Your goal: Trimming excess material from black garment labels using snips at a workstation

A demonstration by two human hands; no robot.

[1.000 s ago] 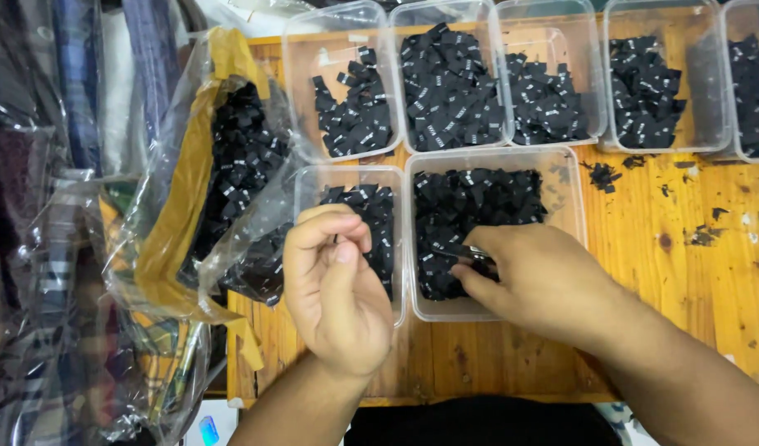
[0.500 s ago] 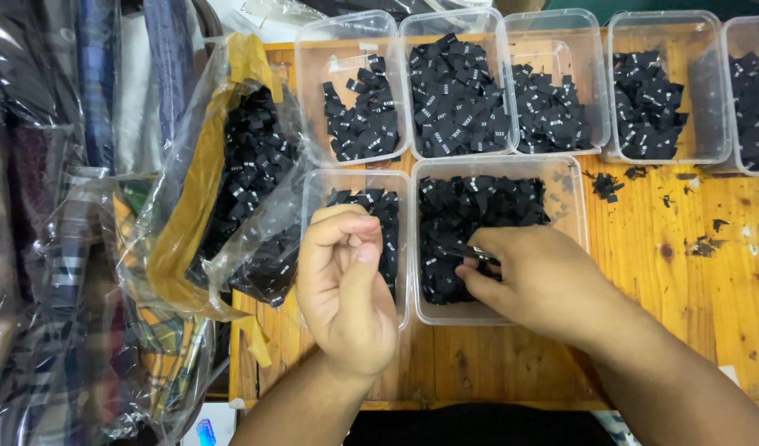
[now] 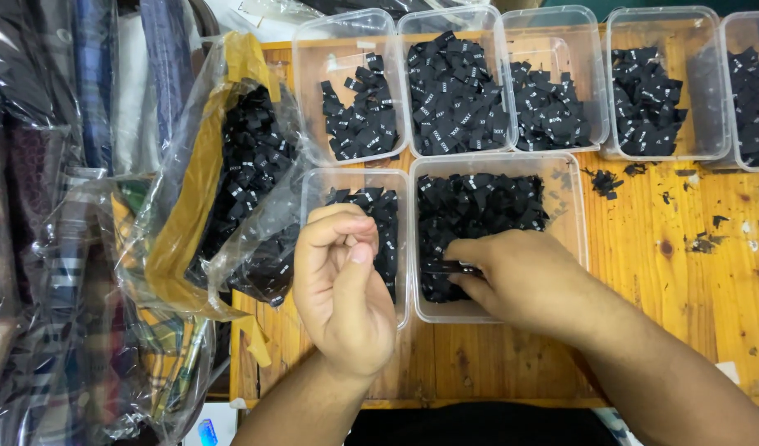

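My left hand [image 3: 342, 289] hovers over the near small clear tub [image 3: 312, 192], fingers curled and thumb pressed to the fingertips; nothing shows inside it. My right hand [image 3: 524, 281] reaches into the larger clear tub [image 3: 574, 206], which is full of small black fabric labels [image 3: 479, 202]. Its thumb and fingers pinch one black label [image 3: 455, 267] near the tub's front left. The small tub holds a thinner layer of the same labels [image 3: 378, 206].
Several more clear tubs of black labels [image 3: 454, 91] line the back of the wooden table [image 3: 685, 289]. An open plastic bag of labels [image 3: 251, 173] lies to the left, beside wrapped plaid fabric [image 3: 49, 264]. Label scraps [image 3: 702, 239] dot the right side.
Both hands stay almost in place. The right fingers have closed a little tighter on a label in the larger tub.
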